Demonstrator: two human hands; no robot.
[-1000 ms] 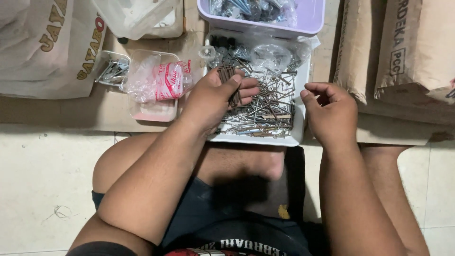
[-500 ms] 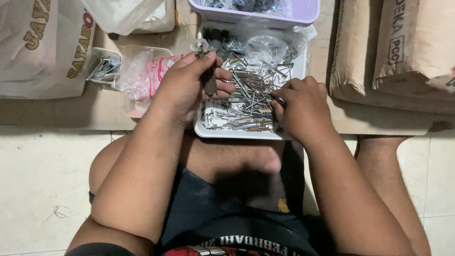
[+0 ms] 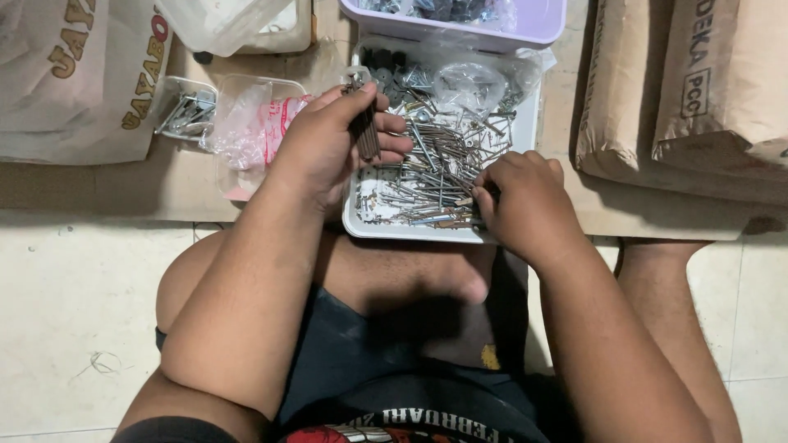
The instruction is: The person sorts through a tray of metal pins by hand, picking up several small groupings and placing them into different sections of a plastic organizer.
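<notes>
Two hands over one white tray [image 3: 361, 226], left hand [image 3: 328, 148] grip closed on nail bundle [image 3: 365, 123], right hand [image 3: 525, 201] pinching nails [image 3: 435, 164].

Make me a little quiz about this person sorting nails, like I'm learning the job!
1. True or false: the left hand holds a bundle of nails.
2. Where is the right hand picking? A) the purple tub B) the white tray C) the paper sacks
3. Fill in: behind the white tray stands a ____ tub.

Key
1. True: the fingers are closed round a bunch of nails.
2. B: its fingertips are down in the loose nails at the tray's near right side.
3. Purple.
</notes>
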